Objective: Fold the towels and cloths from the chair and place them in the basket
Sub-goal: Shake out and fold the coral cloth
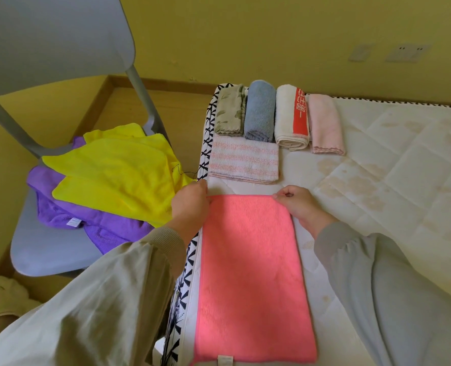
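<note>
Pinching far corners of the pink towel (250,273), left hand (190,207) and right hand (302,207) risk a crooked fold if either slips.

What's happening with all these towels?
A person is folding towels on a mattress. The left hand and right hand each pinch a far corner of the pink towel, which lies flat. Five folded towels sit beyond it. A yellow cloth and a purple cloth wait on the chair. No basket shows.

Fuzzy matt pink cloth (253,273) on quilted fabric mattress (377,159); smooth plastic chair (47,249).
</note>
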The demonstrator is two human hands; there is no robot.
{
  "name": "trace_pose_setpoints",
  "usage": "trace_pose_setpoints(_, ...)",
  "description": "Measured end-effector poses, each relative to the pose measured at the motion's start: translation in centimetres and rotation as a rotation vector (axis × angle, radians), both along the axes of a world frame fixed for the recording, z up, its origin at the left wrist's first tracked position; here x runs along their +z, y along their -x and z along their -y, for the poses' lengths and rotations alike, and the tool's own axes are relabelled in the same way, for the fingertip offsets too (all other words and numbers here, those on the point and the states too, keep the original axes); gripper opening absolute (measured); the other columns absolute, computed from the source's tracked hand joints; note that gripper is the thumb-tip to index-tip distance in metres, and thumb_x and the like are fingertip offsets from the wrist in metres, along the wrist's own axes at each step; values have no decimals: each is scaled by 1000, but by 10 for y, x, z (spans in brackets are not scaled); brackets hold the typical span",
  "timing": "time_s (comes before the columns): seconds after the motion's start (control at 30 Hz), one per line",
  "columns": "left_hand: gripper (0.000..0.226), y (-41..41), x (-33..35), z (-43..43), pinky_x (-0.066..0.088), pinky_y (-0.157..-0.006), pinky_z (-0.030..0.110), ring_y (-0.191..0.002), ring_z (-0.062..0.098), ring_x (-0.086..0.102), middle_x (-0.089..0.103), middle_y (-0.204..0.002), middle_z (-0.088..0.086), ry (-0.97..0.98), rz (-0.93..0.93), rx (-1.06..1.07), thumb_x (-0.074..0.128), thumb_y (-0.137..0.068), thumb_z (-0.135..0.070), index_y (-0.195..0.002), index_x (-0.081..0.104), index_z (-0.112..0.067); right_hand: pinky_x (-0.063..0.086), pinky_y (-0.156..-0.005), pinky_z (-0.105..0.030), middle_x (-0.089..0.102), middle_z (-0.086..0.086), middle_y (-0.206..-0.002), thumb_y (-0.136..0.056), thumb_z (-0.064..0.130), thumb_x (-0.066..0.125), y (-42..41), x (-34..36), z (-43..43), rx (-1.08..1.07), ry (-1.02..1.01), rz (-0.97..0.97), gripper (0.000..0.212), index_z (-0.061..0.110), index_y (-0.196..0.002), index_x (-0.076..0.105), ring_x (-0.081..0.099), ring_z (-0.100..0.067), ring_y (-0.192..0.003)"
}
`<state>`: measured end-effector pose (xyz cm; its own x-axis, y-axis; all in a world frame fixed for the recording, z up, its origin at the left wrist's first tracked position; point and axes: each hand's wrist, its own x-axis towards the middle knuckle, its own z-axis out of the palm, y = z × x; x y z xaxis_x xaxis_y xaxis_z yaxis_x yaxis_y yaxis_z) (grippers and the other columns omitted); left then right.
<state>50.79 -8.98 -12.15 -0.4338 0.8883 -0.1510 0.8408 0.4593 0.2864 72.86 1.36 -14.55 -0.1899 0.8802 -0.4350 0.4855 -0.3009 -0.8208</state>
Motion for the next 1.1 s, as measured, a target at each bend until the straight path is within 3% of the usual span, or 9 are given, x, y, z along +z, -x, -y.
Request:
trace_pose_setpoints(0.13,23,4,-4,-1,46,-69,34,-93,24,55,57,-107,7,5,136,11,59,-90,-28,-105,59,-11,42,-70,-15,55,-3,-79,-84,1,67,-3,4,0,-6,33,-101,17,14,-81,57,53,-12,-76)
trace_pose_setpoints(0.27,12,9,0,-1,32,-51,24,-78,18,49,55,-93,5,28,288,39,66,-82,-17,-85,56,-13,47,-66,-7,59,-4,-82,-80,-1,70,-9,12,2,47,89,-143,25,4,-101,58,56,-8,-76)
trace_pose_setpoints(0.47,13,5,10,3,34,-48,21,-64,17,48,51,-66,2,71,466,103,64,-82,-8,-72,58,-13,51,-67,-11,66,-8,-88,-76,-9,70,-18,27,1,168,155,-44,33,-5,-109,62,62,-15,-80)
trace_pose_setpoints(0.57,16,5,17,9,33,-49,23,-56,17,45,53,-61,6,43,440,146,63,-84,-16,-72,68,-6,50,-63,-13,65,-6,-79,-77,-7,69,-20,37,6,181,151,26,20,-6,-97,66,61,-17,-75)
trace_pose_setpoints(0.67,20,5,30,12,32,-46,21,-49,16,44,52,-55,5,-16,453,171,57,-87,-15,-75,69,-3,34,-37,-16,51,-3,-52,-79,-3,70,-16,46,11,144,92,133,20,5,-65,58,44,-11,-45)
trace_pose_setpoints(0.77,21,2,45,9,54,-49,25,-45,15,57,61,-59,7,-122,708,292,53,-93,-9,-75,64,-12,31,-32,-17,51,-7,-47,-85,0,65,-12,59,11,96,5,130,20,5,-67,55,42,-10,-29)
trace_pose_setpoints(0.83,15,0,56,4,58,-55,27,-53,16,63,65,-68,8,-227,844,358,50,-95,-7,-90,64,-9,42,-34,-20,60,-13,-67,-90,-1,58,-5,73,8,50,-11,14,2,0,-88,57,56,-10,-34)
trace_pose_setpoints(0.97,22,-3,78,-3,54,-64,27,-70,14,64,67,-84,6,-376,968,408,45,-96,-6,-103,66,-6,56,-56,-18,63,-18,-91,-96,0,47,8,98,-1,11,-102,-197,11,1,-106,50,69,-13,-61)
trace_pose_setpoints(1.1,25,-4,88,5,57,-79,32,-91,22,68,71,-97,10,-416,1134,464,43,-93,-6,-92,68,-11,56,-65,-20,64,-21,-97,-95,-2,48,7,103,6,29,-237,-192,13,7,-86,51,67,-28,-85)
